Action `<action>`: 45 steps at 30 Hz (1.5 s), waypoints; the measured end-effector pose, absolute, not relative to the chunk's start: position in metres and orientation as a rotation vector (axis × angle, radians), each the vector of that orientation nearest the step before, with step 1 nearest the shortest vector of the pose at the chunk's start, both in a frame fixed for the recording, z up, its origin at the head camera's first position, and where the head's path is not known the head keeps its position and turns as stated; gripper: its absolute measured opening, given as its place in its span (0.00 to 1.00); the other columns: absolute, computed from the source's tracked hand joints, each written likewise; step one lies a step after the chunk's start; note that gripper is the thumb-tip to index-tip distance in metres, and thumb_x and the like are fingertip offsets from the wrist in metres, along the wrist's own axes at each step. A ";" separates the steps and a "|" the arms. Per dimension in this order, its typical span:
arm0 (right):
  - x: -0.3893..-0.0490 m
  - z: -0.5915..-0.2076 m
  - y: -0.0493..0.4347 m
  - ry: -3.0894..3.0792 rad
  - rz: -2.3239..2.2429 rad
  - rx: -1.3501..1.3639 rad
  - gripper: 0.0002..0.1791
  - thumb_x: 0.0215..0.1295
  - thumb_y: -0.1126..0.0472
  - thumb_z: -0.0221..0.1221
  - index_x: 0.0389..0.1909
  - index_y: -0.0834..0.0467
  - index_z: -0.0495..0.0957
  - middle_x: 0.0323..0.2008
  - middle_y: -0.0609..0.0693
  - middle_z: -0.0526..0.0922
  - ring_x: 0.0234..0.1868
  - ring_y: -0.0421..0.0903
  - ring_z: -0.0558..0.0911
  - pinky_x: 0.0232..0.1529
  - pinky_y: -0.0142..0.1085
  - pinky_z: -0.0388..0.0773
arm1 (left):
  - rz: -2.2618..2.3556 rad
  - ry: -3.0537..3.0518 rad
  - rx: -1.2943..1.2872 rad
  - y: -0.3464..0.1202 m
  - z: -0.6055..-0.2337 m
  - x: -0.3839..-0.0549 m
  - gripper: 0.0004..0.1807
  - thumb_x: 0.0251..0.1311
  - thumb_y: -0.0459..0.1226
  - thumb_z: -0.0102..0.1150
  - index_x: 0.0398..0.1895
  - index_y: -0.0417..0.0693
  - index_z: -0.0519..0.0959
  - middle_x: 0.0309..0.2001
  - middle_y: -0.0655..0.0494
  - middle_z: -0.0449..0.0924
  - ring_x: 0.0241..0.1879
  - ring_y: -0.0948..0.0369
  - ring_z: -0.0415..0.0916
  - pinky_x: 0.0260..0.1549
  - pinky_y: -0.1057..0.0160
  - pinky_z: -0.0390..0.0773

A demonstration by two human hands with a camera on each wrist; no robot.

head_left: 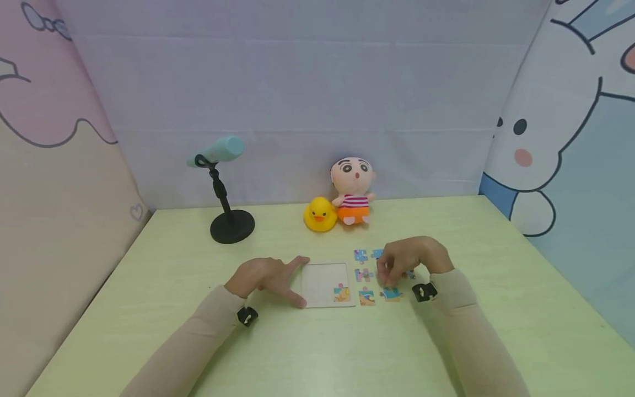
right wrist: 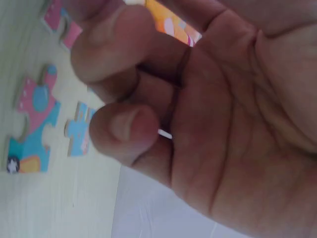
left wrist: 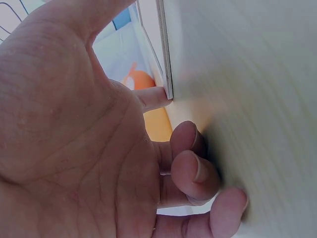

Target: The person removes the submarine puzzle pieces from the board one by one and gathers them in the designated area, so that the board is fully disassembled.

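Observation:
A shallow white puzzle tray [head_left: 324, 275] lies on the table, with one jigsaw piece [head_left: 341, 294] at its lower right corner. My left hand [head_left: 272, 278] spreads thumb and index finger to the tray's left corners, and its other fingers [left wrist: 195, 173] are loosely bent in the left wrist view. Right of the tray, my right hand [head_left: 404, 260] reaches down with bent fingers among loose puzzle pieces. Its fingertips come down just above a blue and tan piece [head_left: 393, 294]; whether they pinch a piece is hidden. Pink and blue pieces [right wrist: 37, 119] show beside it in the right wrist view.
Behind the tray sit a yellow rubber duck [head_left: 319, 215] and a plush doll [head_left: 353, 190]. A black stand [head_left: 232, 226] holding a teal cylinder [head_left: 220, 150] is at the back left. Printed fabric walls [head_left: 317, 94] enclose the table [head_left: 317, 353] at the back and sides.

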State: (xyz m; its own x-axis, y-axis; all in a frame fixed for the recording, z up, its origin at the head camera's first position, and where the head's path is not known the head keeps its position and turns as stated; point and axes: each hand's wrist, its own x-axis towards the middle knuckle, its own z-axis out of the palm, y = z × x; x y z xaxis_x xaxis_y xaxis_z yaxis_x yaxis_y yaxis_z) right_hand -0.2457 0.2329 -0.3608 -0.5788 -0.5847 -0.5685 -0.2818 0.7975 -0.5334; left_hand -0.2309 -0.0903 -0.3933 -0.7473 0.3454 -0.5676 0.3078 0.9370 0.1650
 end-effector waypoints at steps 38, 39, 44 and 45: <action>-0.232 -0.377 0.161 2.310 -0.482 -0.811 0.12 0.59 0.67 0.68 0.40 0.53 0.78 0.25 0.45 0.76 0.26 0.40 0.73 0.32 0.33 0.70 | 0.061 2.471 0.472 -0.089 -0.395 -0.231 0.57 0.46 0.71 0.65 0.78 0.73 0.47 0.36 0.51 0.75 0.28 0.56 0.71 0.28 0.58 0.69; -0.232 -0.377 0.161 2.314 -0.477 -0.806 0.11 0.59 0.67 0.68 0.40 0.53 0.78 0.26 0.45 0.76 0.27 0.40 0.73 0.33 0.33 0.70 | 0.063 2.469 0.472 -0.089 -0.395 -0.231 0.57 0.46 0.71 0.65 0.78 0.73 0.47 0.36 0.51 0.75 0.28 0.55 0.71 0.28 0.58 0.69; -0.231 -0.376 0.159 2.347 -0.491 -0.795 0.11 0.59 0.66 0.69 0.38 0.51 0.78 0.29 0.45 0.79 0.30 0.42 0.75 0.36 0.36 0.73 | 0.065 2.473 0.483 -0.090 -0.395 -0.232 0.57 0.46 0.71 0.65 0.78 0.73 0.47 0.36 0.51 0.75 0.28 0.55 0.72 0.28 0.58 0.70; -0.231 -0.376 0.159 2.351 -0.502 -0.802 0.10 0.60 0.66 0.69 0.38 0.52 0.78 0.30 0.45 0.79 0.30 0.42 0.75 0.36 0.36 0.73 | 0.064 2.475 0.481 -0.090 -0.395 -0.232 0.57 0.46 0.71 0.65 0.78 0.73 0.47 0.36 0.51 0.75 0.28 0.55 0.73 0.28 0.58 0.71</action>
State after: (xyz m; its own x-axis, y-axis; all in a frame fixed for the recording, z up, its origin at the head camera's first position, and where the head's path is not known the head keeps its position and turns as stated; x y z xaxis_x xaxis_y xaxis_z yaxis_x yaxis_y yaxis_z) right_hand -0.2307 0.1592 -0.3757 -0.6389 -0.6476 -0.4152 -0.4213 0.7461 -0.5155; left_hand -0.2317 -0.0901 -0.3948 -0.7480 0.3542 -0.5613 0.3245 0.9329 0.1563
